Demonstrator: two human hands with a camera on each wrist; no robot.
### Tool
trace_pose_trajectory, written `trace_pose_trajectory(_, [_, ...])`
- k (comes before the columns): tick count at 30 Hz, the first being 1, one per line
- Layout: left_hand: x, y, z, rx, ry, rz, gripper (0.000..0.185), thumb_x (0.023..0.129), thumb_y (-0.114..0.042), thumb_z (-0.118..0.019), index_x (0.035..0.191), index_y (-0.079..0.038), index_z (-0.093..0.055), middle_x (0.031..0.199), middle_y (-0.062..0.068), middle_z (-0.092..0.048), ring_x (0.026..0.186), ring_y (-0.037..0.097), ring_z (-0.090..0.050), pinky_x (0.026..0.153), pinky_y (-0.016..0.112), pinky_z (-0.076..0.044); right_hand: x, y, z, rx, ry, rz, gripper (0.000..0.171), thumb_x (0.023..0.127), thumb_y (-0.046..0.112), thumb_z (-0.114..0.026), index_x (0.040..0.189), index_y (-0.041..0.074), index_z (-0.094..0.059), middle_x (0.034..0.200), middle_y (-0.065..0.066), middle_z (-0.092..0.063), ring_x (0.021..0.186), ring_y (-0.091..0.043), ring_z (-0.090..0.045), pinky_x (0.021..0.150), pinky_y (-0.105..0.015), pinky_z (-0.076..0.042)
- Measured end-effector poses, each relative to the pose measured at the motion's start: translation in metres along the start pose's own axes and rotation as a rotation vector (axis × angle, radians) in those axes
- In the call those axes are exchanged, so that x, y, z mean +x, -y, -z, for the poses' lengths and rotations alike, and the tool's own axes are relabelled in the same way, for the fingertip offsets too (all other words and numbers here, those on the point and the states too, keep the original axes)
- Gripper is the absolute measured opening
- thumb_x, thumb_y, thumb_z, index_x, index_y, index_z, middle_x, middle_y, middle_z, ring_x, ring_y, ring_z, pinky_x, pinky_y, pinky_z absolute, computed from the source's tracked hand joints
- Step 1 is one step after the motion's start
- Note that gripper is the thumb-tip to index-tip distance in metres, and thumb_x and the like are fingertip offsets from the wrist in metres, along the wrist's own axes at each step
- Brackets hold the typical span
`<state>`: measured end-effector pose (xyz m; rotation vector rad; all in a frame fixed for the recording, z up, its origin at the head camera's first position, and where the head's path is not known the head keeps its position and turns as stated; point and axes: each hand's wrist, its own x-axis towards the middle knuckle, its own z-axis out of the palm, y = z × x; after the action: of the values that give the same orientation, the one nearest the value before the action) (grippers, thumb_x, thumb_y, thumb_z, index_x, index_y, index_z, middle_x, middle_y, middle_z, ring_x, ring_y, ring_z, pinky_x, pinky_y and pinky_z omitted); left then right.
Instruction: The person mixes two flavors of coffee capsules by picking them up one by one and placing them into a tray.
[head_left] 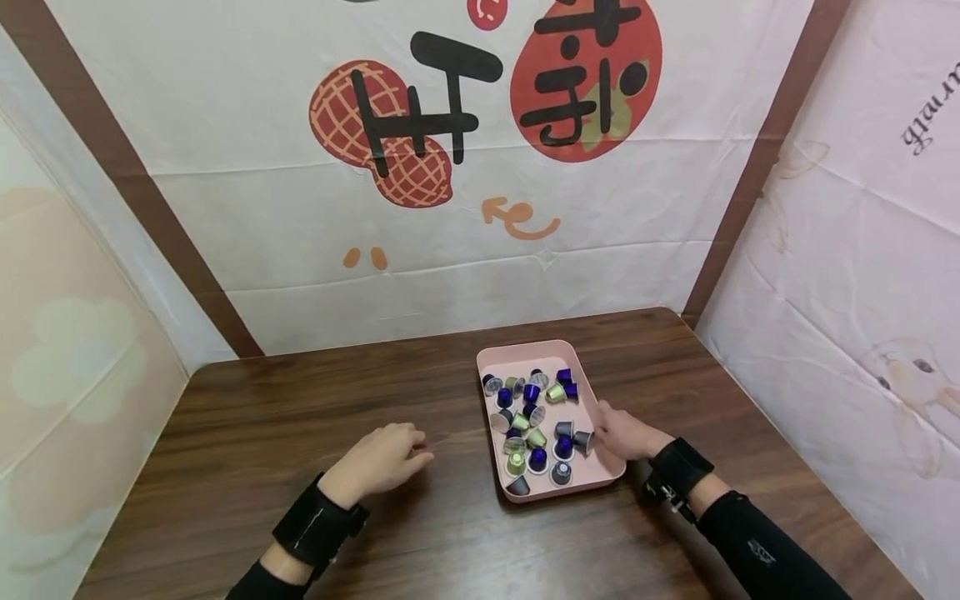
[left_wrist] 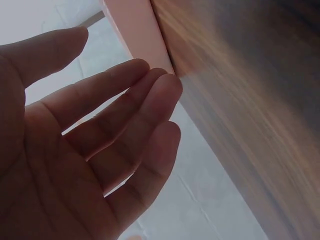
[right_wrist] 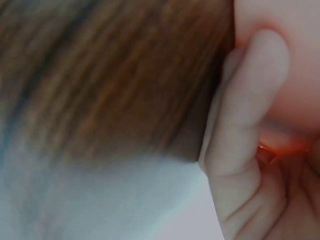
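A pink tray (head_left: 587, 392) sits on the dark wooden table (head_left: 300, 417), right of centre, with several purple, green and grey coffee capsules (head_left: 534, 417) in it. My right hand (head_left: 611, 433) grips the tray's right rim near its front corner. In the right wrist view a curled finger (right_wrist: 245, 130) lies against the pink tray wall (right_wrist: 300, 65). My left hand (head_left: 408, 448) hovers low over the table just left of the tray and holds nothing. In the left wrist view its fingers (left_wrist: 130, 105) are straight and relaxed, with the tray's edge (left_wrist: 137, 30) beyond them.
Printed cloth walls close in the table at the back (head_left: 480, 208), left and right (head_left: 862, 292). Bare wood stretches left of the tray and along the front edge. Black wrist straps (head_left: 318, 525) sit on both forearms.
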<state>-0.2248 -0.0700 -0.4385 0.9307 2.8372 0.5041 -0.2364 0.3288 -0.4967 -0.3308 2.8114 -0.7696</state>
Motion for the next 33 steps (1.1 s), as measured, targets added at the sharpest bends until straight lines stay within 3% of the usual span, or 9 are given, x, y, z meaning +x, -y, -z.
trace_pose_trajectory(4, [-0.013,0.000,-0.001,-0.010,0.032,0.007,0.017,0.092,-0.022,-0.062,0.097,-0.007,-0.067,0.095,0.007,-0.062,0.087,0.023,-0.062,0.074,0.040,-0.050,0.003,0.003,0.004,0.001,0.022,0.008,0.026,0.095,0.004,-0.047,0.116,-0.008,-0.038,0.088,-0.013,-0.056,0.078,-0.018,-0.055,0.068,-0.035,-0.045])
trace_pose_trajectory(8, [-0.021,0.000,0.001,0.005,0.064,0.041,0.028,0.092,-0.025,-0.061,0.107,-0.002,-0.066,0.106,0.013,-0.061,0.098,0.028,-0.060,0.082,0.044,-0.048,0.003,0.007,0.008,0.006,0.056,-0.025,0.023,0.096,0.005,-0.047,0.114,-0.007,-0.039,0.082,-0.012,-0.052,0.067,-0.018,-0.054,0.058,-0.032,-0.044])
trace_pose_trajectory(13, [-0.026,-0.002,0.016,0.069,0.008,0.078,0.045,0.093,-0.029,-0.060,0.120,0.006,-0.059,0.119,0.019,-0.056,0.107,0.032,-0.057,0.088,0.046,-0.045,0.003,0.016,0.015,0.089,0.091,-0.095,0.032,0.100,0.015,-0.043,0.125,-0.006,-0.037,0.080,-0.011,-0.054,0.056,-0.019,-0.055,0.049,-0.034,-0.046])
trace_pose_trajectory(15, [-0.026,-0.002,0.023,0.105,-0.037,0.074,0.049,0.094,-0.030,-0.059,0.124,0.008,-0.055,0.122,0.023,-0.054,0.110,0.035,-0.054,0.089,0.047,-0.044,0.003,0.021,0.022,0.064,0.060,-0.096,0.039,0.101,0.019,-0.044,0.129,-0.006,-0.037,0.087,-0.015,-0.057,0.061,-0.022,-0.059,0.054,-0.039,-0.049])
trace_pose_trajectory(18, [-0.026,-0.002,0.033,0.163,-0.102,0.072,0.054,0.094,-0.033,-0.057,0.129,0.008,-0.050,0.126,0.027,-0.050,0.115,0.040,-0.049,0.091,0.052,-0.041,0.001,0.028,0.032,-0.065,-0.024,-0.073,0.047,0.099,0.025,-0.048,0.131,-0.008,-0.039,0.105,-0.024,-0.058,0.085,-0.031,-0.062,0.072,-0.047,-0.050])
trace_pose_trajectory(21, [-0.024,-0.001,0.040,0.225,-0.159,0.071,0.057,0.094,-0.035,-0.057,0.135,0.003,-0.047,0.131,0.029,-0.045,0.117,0.045,-0.045,0.091,0.056,-0.039,-0.004,0.034,0.040,-0.233,-0.111,-0.051,0.057,0.095,0.034,-0.053,0.132,-0.008,-0.043,0.123,-0.029,-0.049,0.110,-0.039,-0.051,0.086,-0.054,-0.043])
trace_pose_trajectory(24, [-0.019,0.001,0.044,0.286,-0.213,0.090,0.062,0.093,-0.038,-0.058,0.141,-0.003,-0.042,0.138,0.031,-0.037,0.124,0.050,-0.037,0.094,0.062,-0.033,-0.008,0.039,0.045,-0.337,-0.171,-0.049,0.072,0.091,0.047,-0.055,0.138,-0.005,-0.040,0.134,-0.032,-0.039,0.122,-0.049,-0.037,0.090,-0.064,-0.035])
trace_pose_trajectory(29, [-0.004,0.006,0.046,0.286,-0.274,0.223,0.077,0.092,-0.058,-0.047,0.150,-0.012,-0.026,0.151,0.030,-0.010,0.135,0.054,-0.005,0.096,0.074,-0.007,-0.011,0.046,0.056,-0.372,-0.223,-0.035,0.090,0.086,0.063,-0.051,0.148,0.003,-0.025,0.150,-0.031,-0.013,0.133,-0.057,-0.004,0.089,-0.079,-0.011])
trace_pose_trajectory(33, [0.004,0.011,0.047,0.222,-0.247,0.331,0.086,0.089,-0.070,-0.033,0.152,-0.014,-0.017,0.151,0.031,0.005,0.133,0.054,0.014,0.089,0.078,0.006,-0.011,0.050,0.061,-0.357,-0.215,-0.031,0.097,0.084,0.070,-0.047,0.150,0.004,-0.017,0.152,-0.029,-0.001,0.132,-0.057,0.008,0.087,-0.080,-0.004])
